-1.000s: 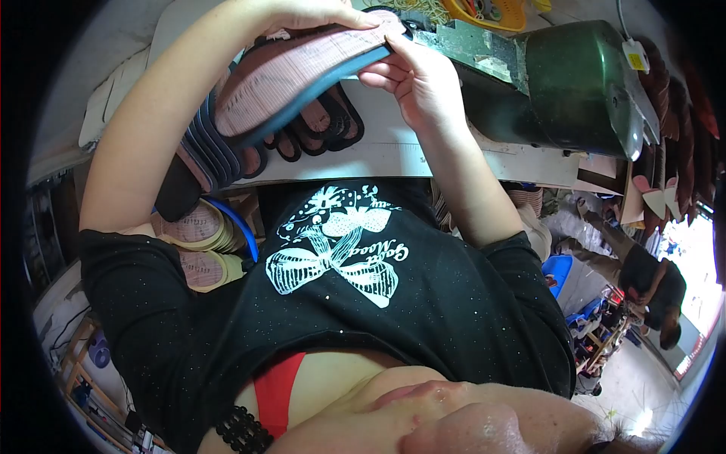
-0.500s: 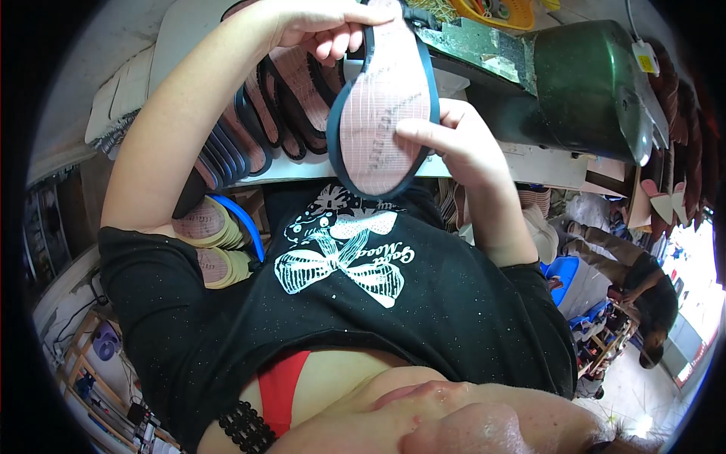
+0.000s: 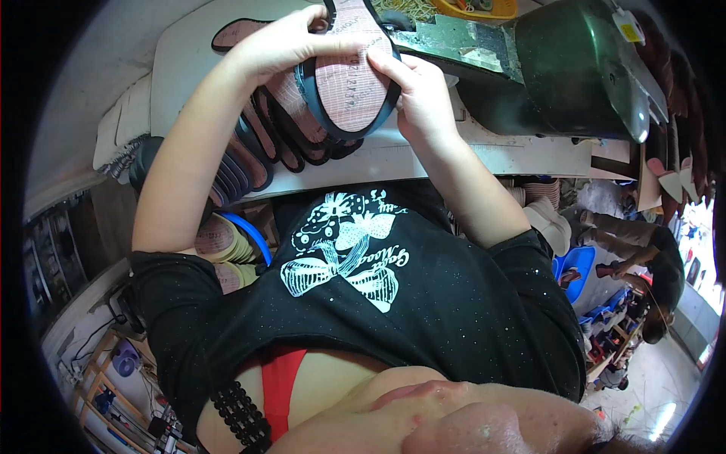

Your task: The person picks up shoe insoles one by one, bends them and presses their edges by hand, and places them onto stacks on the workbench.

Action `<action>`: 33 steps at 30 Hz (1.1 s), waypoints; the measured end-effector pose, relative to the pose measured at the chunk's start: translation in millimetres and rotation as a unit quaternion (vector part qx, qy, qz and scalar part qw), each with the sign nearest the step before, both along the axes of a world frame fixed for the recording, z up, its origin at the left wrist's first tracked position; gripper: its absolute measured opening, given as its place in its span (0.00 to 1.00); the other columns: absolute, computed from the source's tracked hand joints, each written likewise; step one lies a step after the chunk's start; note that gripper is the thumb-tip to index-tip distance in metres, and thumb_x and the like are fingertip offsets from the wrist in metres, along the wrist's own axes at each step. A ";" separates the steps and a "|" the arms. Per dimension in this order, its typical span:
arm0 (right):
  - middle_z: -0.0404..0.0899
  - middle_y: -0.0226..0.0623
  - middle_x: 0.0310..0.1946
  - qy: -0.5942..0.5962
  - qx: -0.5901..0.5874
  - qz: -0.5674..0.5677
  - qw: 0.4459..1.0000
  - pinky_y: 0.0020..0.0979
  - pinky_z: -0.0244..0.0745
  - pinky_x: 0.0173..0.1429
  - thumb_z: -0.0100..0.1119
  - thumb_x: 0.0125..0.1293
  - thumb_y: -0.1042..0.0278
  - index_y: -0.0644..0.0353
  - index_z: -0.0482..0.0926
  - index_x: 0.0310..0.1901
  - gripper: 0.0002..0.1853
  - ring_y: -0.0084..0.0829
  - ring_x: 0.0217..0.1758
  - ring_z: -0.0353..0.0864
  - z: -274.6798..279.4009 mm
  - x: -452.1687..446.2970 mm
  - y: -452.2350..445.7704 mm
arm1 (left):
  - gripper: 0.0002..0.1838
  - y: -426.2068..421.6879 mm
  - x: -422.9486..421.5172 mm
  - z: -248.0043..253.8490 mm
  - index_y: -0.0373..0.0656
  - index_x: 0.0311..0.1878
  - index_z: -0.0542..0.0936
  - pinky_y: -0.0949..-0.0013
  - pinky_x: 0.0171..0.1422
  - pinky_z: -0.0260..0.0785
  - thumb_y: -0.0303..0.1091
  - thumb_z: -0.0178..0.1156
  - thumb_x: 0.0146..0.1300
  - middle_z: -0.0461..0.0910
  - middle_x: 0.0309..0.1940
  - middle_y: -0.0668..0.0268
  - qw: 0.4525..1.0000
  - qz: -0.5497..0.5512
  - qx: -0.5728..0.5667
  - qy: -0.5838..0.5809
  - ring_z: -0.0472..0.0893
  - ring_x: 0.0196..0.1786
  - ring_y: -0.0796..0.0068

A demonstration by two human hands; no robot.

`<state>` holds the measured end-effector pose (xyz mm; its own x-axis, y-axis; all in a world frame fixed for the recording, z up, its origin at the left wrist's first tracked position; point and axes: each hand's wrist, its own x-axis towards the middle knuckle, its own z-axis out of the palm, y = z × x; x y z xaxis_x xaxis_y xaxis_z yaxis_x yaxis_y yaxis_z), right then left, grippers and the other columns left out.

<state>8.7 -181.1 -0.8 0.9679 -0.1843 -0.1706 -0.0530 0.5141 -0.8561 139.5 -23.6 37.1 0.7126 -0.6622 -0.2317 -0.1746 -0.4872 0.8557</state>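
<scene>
A pinkish, printed shoe insole (image 3: 352,94) with a dark edge band is held up over the work table (image 3: 386,163), its broad end towards me. My left hand (image 3: 283,47) is closed on its left side near the narrow middle, the thumb lying across the face. My right hand (image 3: 425,98) grips the right edge, thumb on top close to the left thumb; its other fingers are partly hidden. Several similar dark-edged insoles (image 3: 259,136) lie overlapping on the table below my left forearm.
A green sewing machine (image 3: 567,72) stands to the right on the table. Beyond it sits a yellow basket (image 3: 495,9). Stacked yellow-edged pieces (image 3: 227,240) are below the table at left. Another person (image 3: 658,261) is in the right background, near a blue container (image 3: 578,271).
The insole has moved slightly left and away from me. My left hand has shifted from its narrow end down towards its middle; my right thumb has moved up its face.
</scene>
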 end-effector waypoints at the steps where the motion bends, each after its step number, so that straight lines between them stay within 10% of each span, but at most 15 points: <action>1: 0.83 0.32 0.32 -0.006 0.004 -0.005 1.000 0.22 0.72 0.41 0.64 0.63 0.64 0.68 0.83 0.37 0.13 0.19 0.33 0.78 1.2 -0.1 3.1 | 0.31 -1.7 -8.9 -2.5 0.34 0.50 0.76 0.75 0.57 0.66 0.48 0.72 0.52 0.79 0.40 0.63 0.996 0.001 -0.086 0.017 0.77 0.47 0.77; 14: 0.84 0.39 0.33 0.057 0.007 0.058 0.997 0.21 0.77 0.36 0.60 0.66 0.64 0.67 0.81 0.44 0.13 0.23 0.29 0.82 -2.7 -24.6 25.4 | 0.27 -0.8 26.5 -17.5 0.35 0.45 0.79 0.78 0.46 0.73 0.48 0.72 0.51 0.81 0.37 0.63 0.996 0.068 -0.014 0.056 0.81 0.40 0.78; 18: 0.83 0.39 0.33 0.022 0.024 0.034 0.999 0.21 0.77 0.36 0.58 0.67 0.62 0.68 0.80 0.44 0.15 0.24 0.31 0.83 -1.2 -14.6 22.4 | 0.60 -17.4 35.7 24.3 0.25 0.71 0.49 0.57 0.67 0.64 0.46 0.76 0.44 0.61 0.66 0.39 0.991 0.070 0.076 0.087 0.65 0.69 0.52; 24: 0.84 0.42 0.35 0.009 0.008 0.023 1.000 0.24 0.79 0.35 0.54 0.70 0.61 0.70 0.79 0.42 0.16 0.25 0.30 0.84 1.5 0.7 16.9 | 0.31 -35.7 86.8 30.0 0.40 0.56 0.76 0.67 0.63 0.66 0.43 0.73 0.51 0.78 0.53 0.63 0.952 -0.253 0.118 0.125 0.75 0.56 0.71; 28: 0.84 0.43 0.37 -0.022 -0.011 0.007 1.000 0.25 0.80 0.40 0.52 0.72 0.58 0.70 0.79 0.45 0.19 0.27 0.35 0.85 2.3 6.2 16.0 | 0.19 -36.9 92.3 41.7 0.39 0.45 0.78 0.70 0.53 0.70 0.39 0.71 0.55 0.81 0.42 0.66 0.944 -0.274 0.185 -0.017 0.77 0.46 0.76; 31: 0.83 0.44 0.43 -0.015 0.007 0.039 0.999 0.27 0.78 0.48 0.52 0.72 0.59 0.71 0.76 0.51 0.20 0.31 0.43 0.85 5.1 4.7 12.8 | 0.20 -27.3 75.5 47.1 0.38 0.46 0.77 0.72 0.49 0.70 0.39 0.70 0.56 0.80 0.40 0.65 0.957 -0.118 0.105 0.243 0.77 0.45 0.76; 33: 0.83 0.44 0.43 -0.013 0.007 0.043 0.999 0.26 0.78 0.48 0.51 0.72 0.60 0.71 0.76 0.52 0.19 0.31 0.44 0.85 6.1 5.3 12.0 | 0.20 -26.8 69.7 53.2 0.37 0.46 0.77 0.72 0.47 0.70 0.39 0.70 0.56 0.80 0.39 0.64 0.964 -0.103 0.132 0.207 0.77 0.43 0.76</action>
